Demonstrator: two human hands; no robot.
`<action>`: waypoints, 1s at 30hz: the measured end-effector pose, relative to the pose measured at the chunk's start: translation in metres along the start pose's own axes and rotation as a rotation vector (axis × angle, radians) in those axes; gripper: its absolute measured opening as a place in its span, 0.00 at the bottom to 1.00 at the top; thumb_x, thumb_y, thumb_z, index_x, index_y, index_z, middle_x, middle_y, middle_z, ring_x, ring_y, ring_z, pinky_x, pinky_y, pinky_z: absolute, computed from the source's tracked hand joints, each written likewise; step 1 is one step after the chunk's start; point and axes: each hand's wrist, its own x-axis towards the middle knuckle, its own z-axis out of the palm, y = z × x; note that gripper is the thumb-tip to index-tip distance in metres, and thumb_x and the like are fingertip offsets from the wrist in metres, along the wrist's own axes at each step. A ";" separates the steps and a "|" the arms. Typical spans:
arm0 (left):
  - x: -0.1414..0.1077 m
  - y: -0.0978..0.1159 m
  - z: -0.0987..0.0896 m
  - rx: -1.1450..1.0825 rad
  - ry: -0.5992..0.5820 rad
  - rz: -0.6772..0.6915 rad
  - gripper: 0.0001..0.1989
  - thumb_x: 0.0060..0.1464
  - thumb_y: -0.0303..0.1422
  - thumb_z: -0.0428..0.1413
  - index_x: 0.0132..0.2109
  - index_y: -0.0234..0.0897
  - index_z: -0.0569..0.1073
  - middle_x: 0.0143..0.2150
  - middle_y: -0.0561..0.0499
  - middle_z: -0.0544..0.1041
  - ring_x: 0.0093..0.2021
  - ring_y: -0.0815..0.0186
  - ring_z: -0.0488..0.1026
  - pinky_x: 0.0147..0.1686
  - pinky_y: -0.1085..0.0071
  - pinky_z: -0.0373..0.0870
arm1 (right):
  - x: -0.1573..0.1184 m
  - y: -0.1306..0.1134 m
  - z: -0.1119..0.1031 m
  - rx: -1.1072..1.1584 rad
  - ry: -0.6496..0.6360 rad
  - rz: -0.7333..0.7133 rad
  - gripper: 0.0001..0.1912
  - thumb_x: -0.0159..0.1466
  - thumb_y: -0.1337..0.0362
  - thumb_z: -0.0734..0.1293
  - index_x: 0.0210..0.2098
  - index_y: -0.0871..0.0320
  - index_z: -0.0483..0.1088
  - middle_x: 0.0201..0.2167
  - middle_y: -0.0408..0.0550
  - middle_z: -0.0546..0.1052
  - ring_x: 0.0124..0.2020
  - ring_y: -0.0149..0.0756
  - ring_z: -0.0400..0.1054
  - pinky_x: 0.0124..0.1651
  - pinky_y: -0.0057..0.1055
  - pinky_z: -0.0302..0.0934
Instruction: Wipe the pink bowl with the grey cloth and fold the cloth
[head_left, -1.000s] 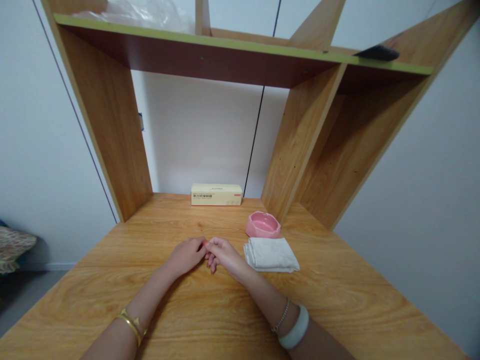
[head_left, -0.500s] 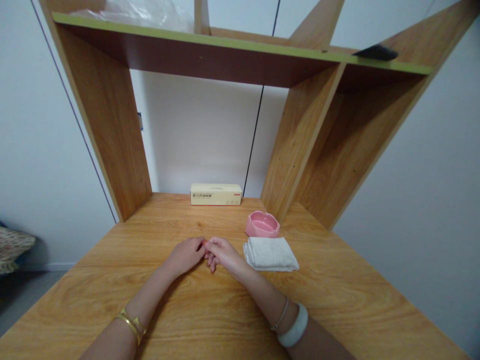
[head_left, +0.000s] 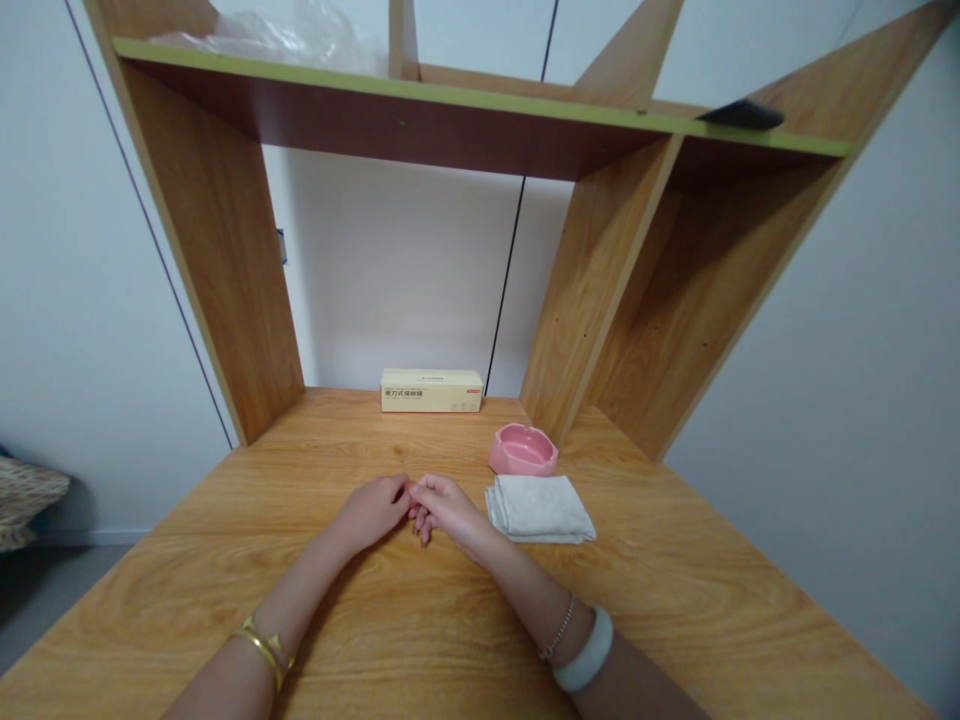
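Fingertip to fingertip, my left hand (head_left: 376, 512) and my right hand (head_left: 447, 508) meet low over the middle of the wooden desk (head_left: 390, 640). Both have thumb and fingers pinched together. A small reddish-orange spot shows where they touch; whether it is a fingertip or a tiny object I cannot make out. The other fingers of my right hand curl loosely downward. A folded light grey cloth (head_left: 541, 508) lies just right of my right hand, apart from it. Behind the cloth stands a pink faceted bowl (head_left: 517, 460).
At the back of the desk lies a long cream box (head_left: 431, 392) with printed lettering. Upright wooden panels (head_left: 600, 290) carry a shelf (head_left: 450, 95) overhead, holding a clear plastic bag (head_left: 292, 35) and a flat dark object (head_left: 742, 115).
The hands keep the same pinched pose at the same spot. Only the camera view has shifted very slightly.
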 end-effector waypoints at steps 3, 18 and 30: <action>0.000 0.000 0.000 0.008 0.006 -0.012 0.14 0.55 0.34 0.40 0.32 0.36 0.69 0.33 0.47 0.76 0.32 0.65 0.71 0.30 0.73 0.61 | 0.001 0.000 0.000 0.005 -0.008 -0.005 0.18 0.53 0.50 0.64 0.22 0.59 0.58 0.15 0.36 0.65 0.11 0.23 0.60 0.11 0.20 0.54; 0.001 -0.002 0.002 0.002 0.010 -0.017 0.14 0.54 0.34 0.41 0.32 0.36 0.70 0.32 0.48 0.76 0.32 0.66 0.71 0.29 0.73 0.60 | -0.003 -0.005 0.003 -0.029 0.023 0.009 0.15 0.56 0.56 0.62 0.21 0.59 0.58 0.12 0.36 0.64 0.10 0.24 0.59 0.11 0.21 0.54; 0.001 0.000 0.001 0.010 0.011 -0.015 0.15 0.54 0.34 0.40 0.32 0.35 0.70 0.32 0.47 0.76 0.31 0.65 0.71 0.29 0.73 0.60 | 0.000 0.001 0.000 -0.041 -0.004 -0.007 0.17 0.55 0.52 0.62 0.22 0.58 0.58 0.13 0.36 0.65 0.11 0.24 0.59 0.12 0.21 0.55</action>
